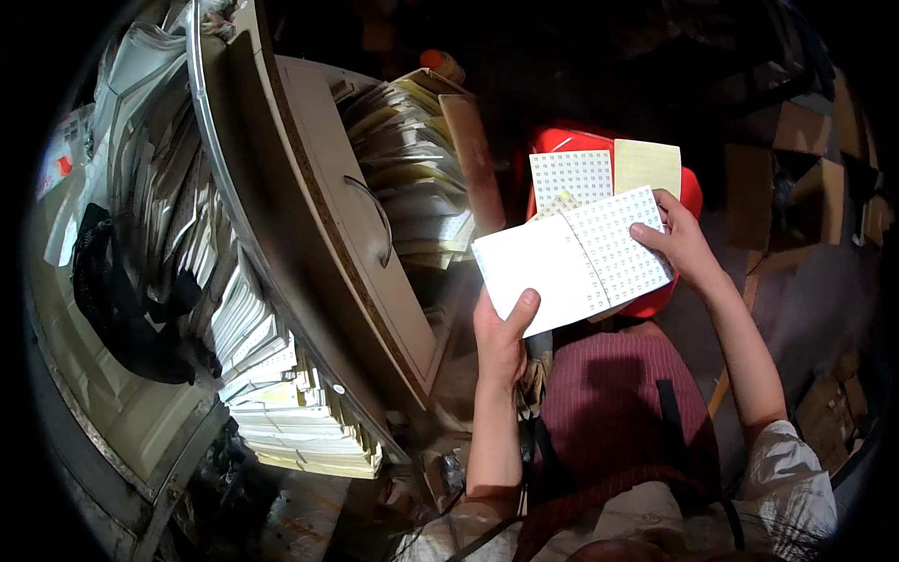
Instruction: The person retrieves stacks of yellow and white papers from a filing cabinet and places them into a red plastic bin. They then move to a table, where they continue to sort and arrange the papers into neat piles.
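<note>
Sheet stack (571, 262): held above red plastic stand (692, 190), overlapping its left edge.
Left hand (499, 347): gripping near-left corner, thumb uppermost.
Right hand (688, 245): pinching right edge.
Progress: stack lifted; white sheet (571, 176), yellow sheet (648, 167) remain toward stand's far edge.

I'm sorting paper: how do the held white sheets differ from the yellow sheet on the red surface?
The white sheets are held in the left hand and right hand; the yellow sheet lies on the red surface. The white sheets show dark printed rows and a blank area; the yellow sheet's markings look faint. Both have straight edges.
</note>
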The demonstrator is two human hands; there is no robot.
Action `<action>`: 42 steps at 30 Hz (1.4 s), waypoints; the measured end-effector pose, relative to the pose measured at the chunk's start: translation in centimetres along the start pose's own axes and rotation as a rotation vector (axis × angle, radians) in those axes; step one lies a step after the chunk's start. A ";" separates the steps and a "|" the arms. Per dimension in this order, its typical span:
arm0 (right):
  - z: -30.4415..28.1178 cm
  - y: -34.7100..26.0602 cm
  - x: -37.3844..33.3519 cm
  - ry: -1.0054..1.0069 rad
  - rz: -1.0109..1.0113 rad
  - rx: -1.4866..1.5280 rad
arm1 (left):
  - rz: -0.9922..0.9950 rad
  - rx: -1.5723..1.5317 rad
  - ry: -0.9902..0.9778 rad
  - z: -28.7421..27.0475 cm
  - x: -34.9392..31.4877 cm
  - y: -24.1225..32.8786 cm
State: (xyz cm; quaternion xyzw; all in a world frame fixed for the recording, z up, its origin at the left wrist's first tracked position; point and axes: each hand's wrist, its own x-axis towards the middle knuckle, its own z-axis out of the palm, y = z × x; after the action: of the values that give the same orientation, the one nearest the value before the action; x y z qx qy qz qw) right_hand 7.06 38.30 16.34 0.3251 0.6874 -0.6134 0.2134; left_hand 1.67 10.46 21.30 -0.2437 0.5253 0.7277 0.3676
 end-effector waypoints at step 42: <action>1.1 -4.1 -0.4 0.172 -0.283 -0.200 | 0.444 0.487 0.667 -10.5 15.1 -1.3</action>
State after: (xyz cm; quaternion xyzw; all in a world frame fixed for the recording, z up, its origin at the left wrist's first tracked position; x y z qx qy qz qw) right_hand 4.30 37.05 19.32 0.2536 0.7994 -0.5360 0.0969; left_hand -6.83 5.01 5.93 -0.2525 0.8096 0.5264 0.0605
